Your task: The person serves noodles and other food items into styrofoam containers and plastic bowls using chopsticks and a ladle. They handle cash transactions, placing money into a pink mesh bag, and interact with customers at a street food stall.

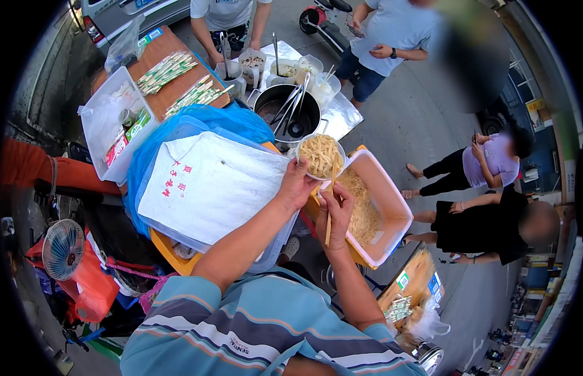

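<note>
My left hand (295, 184) holds a round plastic bowl by its near left rim, and flat noodles (319, 156) fill the bowl. In my right hand (337, 211) is a pair of wooden chopsticks (328, 229), their tips at the noodles on the bowl's right side. Just beyond the bowl stands a steel pot (312, 115) with dark liquid and several metal utensils leaning in it. To the right, below the bowl, a pinkish-white plastic tub (390, 202) contains thin dry-looking noodles or shreds (362, 218). A white cloth (216, 183) with red writing lies over a lidded plastic box left of my hands.
Several plastic jugs (253, 63) of toppings stand behind the pot on a foil-covered table (350, 117). Wrapped chopsticks (167, 70) lie on a wooden board beside a white bin (96, 141). People stand beyond the tables; an electric fan (63, 249) is at left.
</note>
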`<state>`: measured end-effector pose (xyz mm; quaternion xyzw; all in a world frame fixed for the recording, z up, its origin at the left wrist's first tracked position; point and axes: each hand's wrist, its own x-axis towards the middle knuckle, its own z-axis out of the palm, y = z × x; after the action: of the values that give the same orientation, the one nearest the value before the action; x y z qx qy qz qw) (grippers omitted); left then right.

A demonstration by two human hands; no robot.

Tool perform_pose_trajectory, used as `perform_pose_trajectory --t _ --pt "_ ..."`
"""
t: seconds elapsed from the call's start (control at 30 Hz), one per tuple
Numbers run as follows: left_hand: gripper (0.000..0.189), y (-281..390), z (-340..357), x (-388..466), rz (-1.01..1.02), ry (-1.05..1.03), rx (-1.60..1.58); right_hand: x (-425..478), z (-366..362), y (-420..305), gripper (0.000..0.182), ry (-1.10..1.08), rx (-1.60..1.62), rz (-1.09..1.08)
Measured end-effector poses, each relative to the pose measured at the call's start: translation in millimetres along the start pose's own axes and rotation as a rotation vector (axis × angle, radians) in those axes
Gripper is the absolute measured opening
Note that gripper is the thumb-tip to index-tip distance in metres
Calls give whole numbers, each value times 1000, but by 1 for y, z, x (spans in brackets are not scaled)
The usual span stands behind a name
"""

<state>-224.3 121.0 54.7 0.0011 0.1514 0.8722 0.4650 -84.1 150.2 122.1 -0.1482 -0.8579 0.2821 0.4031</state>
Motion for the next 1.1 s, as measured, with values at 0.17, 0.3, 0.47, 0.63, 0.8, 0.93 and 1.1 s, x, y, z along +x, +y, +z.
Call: perform_pose_trajectory --t 0.17,0.3,0.47,0.63,0.8,0.93,1.1 --pt "97 58 -8 -11 108 107 54 42 22 -40 16 -148 15 -117" --pt "76 118 -27 -17 212 62 37 86 15 -85 17 -102 13 -217" --pt "84 167 -38 -17 238 76 86 127 27 -94 20 -121 222 -98" --pt "106 219 -39 -26 174 161 194 182 33 -63 37 185 754 254" --pt "101 249 -39 -9 135 164 295 209 115 -14 41 -351 657 845" --pt "99 260 -58 18 91 115 339 218 192 4 49 -778 940 1117" --pt "100 279 -72 57 103 119 404 238 235 28 47 -893 1030 1140"
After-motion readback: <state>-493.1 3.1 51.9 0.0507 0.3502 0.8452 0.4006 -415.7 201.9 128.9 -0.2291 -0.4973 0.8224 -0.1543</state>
